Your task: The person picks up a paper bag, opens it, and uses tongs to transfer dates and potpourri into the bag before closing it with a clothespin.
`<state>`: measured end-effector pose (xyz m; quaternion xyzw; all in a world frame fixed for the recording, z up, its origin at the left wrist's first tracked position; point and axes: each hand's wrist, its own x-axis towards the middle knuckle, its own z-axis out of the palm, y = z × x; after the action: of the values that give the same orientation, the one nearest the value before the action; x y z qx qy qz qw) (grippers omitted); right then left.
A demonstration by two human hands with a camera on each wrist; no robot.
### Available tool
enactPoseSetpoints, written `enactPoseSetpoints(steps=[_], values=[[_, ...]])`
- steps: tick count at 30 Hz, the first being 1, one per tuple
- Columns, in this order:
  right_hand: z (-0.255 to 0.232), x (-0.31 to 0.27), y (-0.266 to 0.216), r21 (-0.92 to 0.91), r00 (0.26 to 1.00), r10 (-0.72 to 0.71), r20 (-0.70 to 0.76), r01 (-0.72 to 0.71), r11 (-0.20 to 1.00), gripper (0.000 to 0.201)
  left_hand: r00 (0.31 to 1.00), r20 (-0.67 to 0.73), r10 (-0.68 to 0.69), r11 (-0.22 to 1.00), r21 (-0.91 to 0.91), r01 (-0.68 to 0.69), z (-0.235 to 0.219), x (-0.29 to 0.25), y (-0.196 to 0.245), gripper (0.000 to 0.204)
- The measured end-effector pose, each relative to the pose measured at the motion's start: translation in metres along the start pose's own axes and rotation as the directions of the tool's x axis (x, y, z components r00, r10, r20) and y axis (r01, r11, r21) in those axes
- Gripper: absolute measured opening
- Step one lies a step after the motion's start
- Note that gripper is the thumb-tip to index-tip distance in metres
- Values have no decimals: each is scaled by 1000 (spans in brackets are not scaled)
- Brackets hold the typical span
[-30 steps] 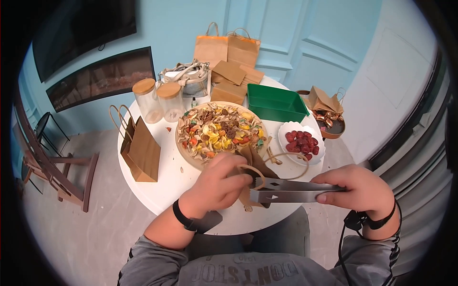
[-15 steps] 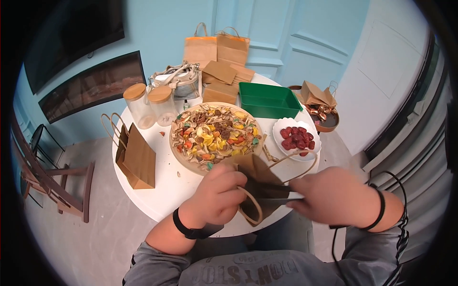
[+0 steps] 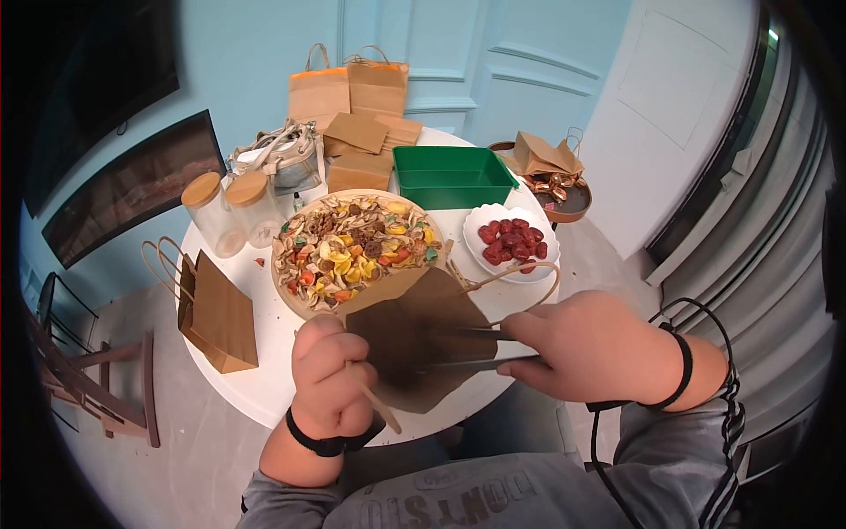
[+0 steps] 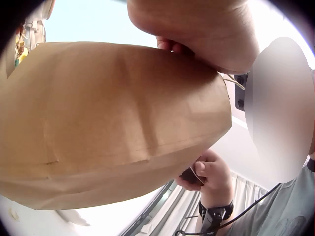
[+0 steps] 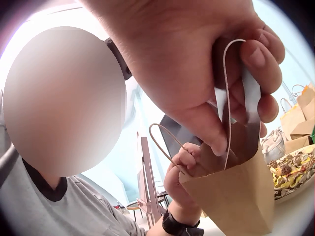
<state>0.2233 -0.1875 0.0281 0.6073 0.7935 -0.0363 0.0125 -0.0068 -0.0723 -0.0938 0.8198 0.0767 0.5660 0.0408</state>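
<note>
My left hand (image 3: 330,379) grips the near rim of a brown paper bag (image 3: 397,295), beside its twisted paper handle (image 3: 381,407). The bag is tilted with its dark mouth facing me in the head view. In my right hand (image 3: 599,348) I hold metal tongs (image 3: 480,363) by their bent end; the arms reach into the bag, and their tips are lost in its shadow. The right wrist view shows the tongs (image 5: 252,96) between fingers and thumb, pointing down into the bag. A round tray (image 3: 284,295) heaped with potpourri (image 3: 352,251) lies just behind the bag.
A white scalloped plate (image 3: 473,231) of red dried fruit (image 3: 507,240) and a green bin (image 3: 454,176) stand to the right. Another paper bag (image 3: 216,313) and two wooden-lidded jars (image 3: 211,220) stand left. A handbag (image 3: 282,159) and more paper bags (image 3: 379,93) are at the back.
The tongs have gone from over the bag into its mouth. The bag has been pulled wider and tilted towards me. My left hand has moved left with its rim.
</note>
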Motion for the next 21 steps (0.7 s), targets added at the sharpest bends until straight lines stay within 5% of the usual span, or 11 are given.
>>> enactPoseSetpoints(steps=[7,12,16,18,21], values=[[-34,-35,18,204,998,43,40,-50,978,29,994,113,-8,995,-100,19,6,3,-5,9],[-45,-70,55,660,932,341,-121,-181,729,26,993,120,12,997,-73,-3,8,5,-6,8],[-15,-53,96,624,790,586,-180,-368,689,27,994,105,22,998,-56,-16,10,9,-2,16],[10,-37,113,181,774,531,-345,-500,847,28,994,104,22,999,-51,-17,13,7,-3,17],[41,-13,121,86,762,593,-260,-593,801,29,998,58,29,999,-24,-27,16,3,-8,18]])
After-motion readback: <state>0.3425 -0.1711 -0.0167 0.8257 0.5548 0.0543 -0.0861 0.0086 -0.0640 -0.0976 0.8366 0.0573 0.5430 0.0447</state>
